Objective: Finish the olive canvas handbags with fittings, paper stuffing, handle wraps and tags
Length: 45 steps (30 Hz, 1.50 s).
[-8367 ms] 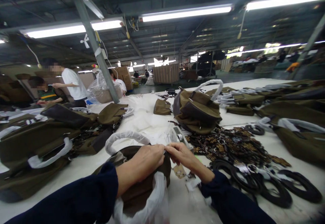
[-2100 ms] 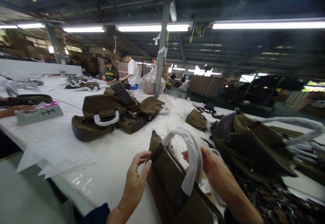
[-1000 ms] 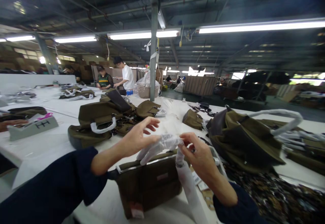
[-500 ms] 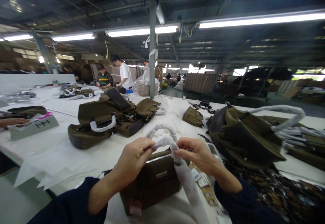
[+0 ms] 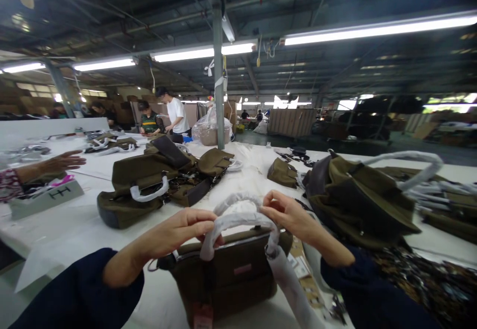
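A dark olive handbag (image 5: 238, 269) with a silver zip along its top stands in front of me. Its two arched handles are wrapped in white tissue, and a loose tissue-covered strap (image 5: 290, 284) runs down its right side. My left hand (image 5: 186, 232) is closed on the left part of the front wrapped handle (image 5: 244, 218), some fingers behind it. My right hand (image 5: 285, 212) pinches the right part of the rear wrapped handle (image 5: 233, 200), just above the front one. A pink tag (image 5: 203, 315) hangs at the bag's lower left.
Olive bags (image 5: 141, 175) lie left of centre, and a large one (image 5: 357, 195) stands at right beside a heap of dark hardware (image 5: 428, 279). Another person's hand (image 5: 55, 165) hovers above a white box (image 5: 48, 200). A metal post (image 5: 218, 80) rises beyond.
My hands have moved apart; the front handle now arches smoothly, and my right hand has shifted to the rear handle. The bag sits slightly lower. The other person's hand has risen from the box.
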Motion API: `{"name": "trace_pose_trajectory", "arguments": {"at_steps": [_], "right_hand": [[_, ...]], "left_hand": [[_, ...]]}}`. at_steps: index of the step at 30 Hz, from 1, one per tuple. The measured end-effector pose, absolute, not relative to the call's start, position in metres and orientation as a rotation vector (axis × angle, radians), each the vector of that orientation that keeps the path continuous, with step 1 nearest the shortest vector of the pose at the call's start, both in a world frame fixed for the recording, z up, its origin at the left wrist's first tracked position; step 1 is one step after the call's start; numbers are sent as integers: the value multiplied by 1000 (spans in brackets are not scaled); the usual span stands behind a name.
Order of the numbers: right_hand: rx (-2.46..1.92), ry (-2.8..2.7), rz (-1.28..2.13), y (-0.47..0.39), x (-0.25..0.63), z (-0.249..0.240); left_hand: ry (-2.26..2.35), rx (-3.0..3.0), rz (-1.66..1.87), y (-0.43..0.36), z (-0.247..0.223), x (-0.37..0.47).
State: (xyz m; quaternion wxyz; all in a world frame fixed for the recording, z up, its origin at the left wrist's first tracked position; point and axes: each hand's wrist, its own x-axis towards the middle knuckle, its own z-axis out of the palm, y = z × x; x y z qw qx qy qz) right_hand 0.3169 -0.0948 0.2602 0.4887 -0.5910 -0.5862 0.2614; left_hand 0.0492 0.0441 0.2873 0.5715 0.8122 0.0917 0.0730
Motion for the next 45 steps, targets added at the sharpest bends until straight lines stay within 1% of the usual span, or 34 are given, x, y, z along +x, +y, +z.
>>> {"name": "trace_pose_trajectory", "arguments": {"at_steps": [4,6,7,10,12,18,22,24,27,31,33,40,45], "right_hand": [[-1508,-1506,359,-93,319,268],[-1504,-1624,314,-90,318,274],[-1496,-1657,350,-89,317,276],[-1423,-1640,615,-84,316,281],[-1358,-1606,734,-81,318,281],[-1353,-1625,773,-84,327,280],[-1348,-1706,842,-89,328,289],[-1419,-1778,815,-91,327,294],[-1554,-1873,608,-93,318,298],[-1638,-1879,114,-96,299,295],[-1680,-1870,-51,-97,292,292],[-1732,-1850,-259,-94,291,284],[-1775,-1776,-525,-95,287,272]], "left_hand": [[404,1979,644,47,288,57],[416,1949,727,50,288,63],[388,1940,685,51,289,67],[262,1922,377,58,295,78],[221,1925,255,63,296,83],[260,1832,270,72,288,87],[189,1849,235,63,300,85],[136,1886,187,56,309,87],[129,2032,196,46,317,92],[151,2047,179,42,317,99],[159,1989,154,42,317,100],[165,1961,-8,38,324,104],[281,1832,-155,44,308,103]]}}
